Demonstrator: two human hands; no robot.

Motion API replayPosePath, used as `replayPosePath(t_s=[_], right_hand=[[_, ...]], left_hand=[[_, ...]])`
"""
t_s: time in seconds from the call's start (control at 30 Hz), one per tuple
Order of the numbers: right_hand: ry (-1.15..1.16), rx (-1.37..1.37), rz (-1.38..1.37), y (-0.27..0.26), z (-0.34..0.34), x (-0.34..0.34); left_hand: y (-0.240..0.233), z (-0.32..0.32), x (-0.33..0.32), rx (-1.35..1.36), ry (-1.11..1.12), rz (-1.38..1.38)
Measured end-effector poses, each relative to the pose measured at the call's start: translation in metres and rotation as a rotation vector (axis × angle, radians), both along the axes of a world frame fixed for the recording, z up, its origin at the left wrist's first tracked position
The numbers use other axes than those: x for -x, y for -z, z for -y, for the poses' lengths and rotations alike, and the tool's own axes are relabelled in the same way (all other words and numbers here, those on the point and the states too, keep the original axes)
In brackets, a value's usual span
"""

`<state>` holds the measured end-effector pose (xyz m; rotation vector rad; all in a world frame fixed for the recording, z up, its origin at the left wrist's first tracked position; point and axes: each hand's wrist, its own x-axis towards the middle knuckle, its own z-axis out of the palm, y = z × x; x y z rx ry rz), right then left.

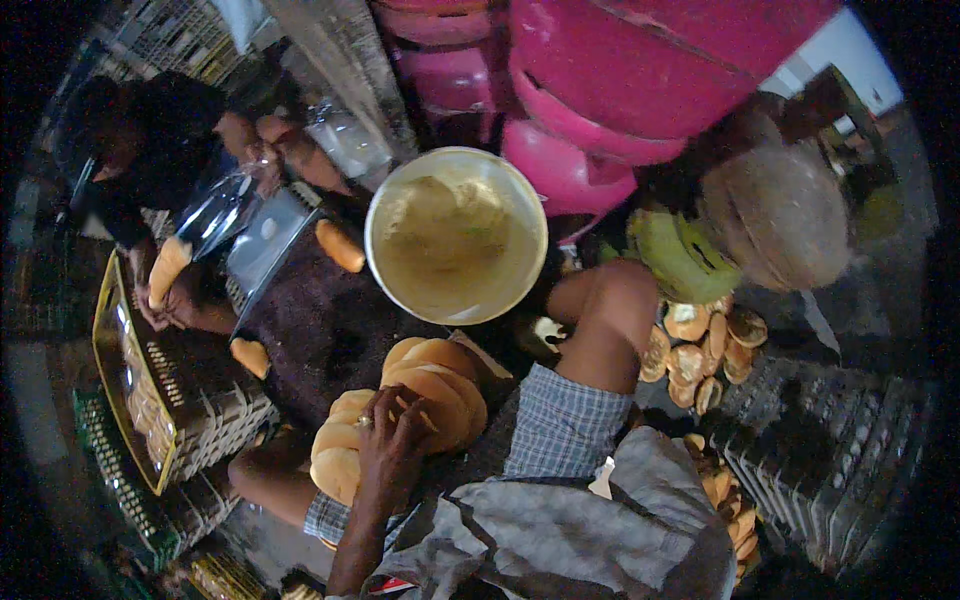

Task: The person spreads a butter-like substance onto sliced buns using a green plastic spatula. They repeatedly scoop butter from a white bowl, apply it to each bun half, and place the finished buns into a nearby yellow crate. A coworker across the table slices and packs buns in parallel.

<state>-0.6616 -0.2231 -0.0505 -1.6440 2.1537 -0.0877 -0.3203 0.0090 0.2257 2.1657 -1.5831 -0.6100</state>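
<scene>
My left hand lies over a cluster of round bread buns, its fingers curled down onto them; one finger wears a ring. The pale ends of several buns show to the left of the hand. Just beyond the buns stands a round white bucket with tan, paste-like matter inside, heaped towards its far side. My right hand is out of view. A small white flat piece rests on grey cloth close to my body.
Across from me a co-worker's hands hold a bread roll by a clear bag. A yellow-rimmed crate holds wrapped bread. Pink drums stand behind the bucket. At right lie split buns, a green container and stacked dark trays.
</scene>
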Motion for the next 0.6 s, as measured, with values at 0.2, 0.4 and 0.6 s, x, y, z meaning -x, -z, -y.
replayPosePath(t_s=[0.2,0.4,0.6], right_hand=[[-0.028,-0.035,-0.027,0.005,0.002,-0.011],[-0.040,0.002,0.045,-0.002,-0.006,-0.011],[0.035,0.107,0.269,-0.038,-0.019,-0.004]], left_hand=[[0.013,-0.008,0.001,-0.008,-0.019,0.098],[0.030,-0.015,-0.001,0.050,-0.011,0.101],[0.031,-0.012,0.001,0.131,0.026,0.079]])
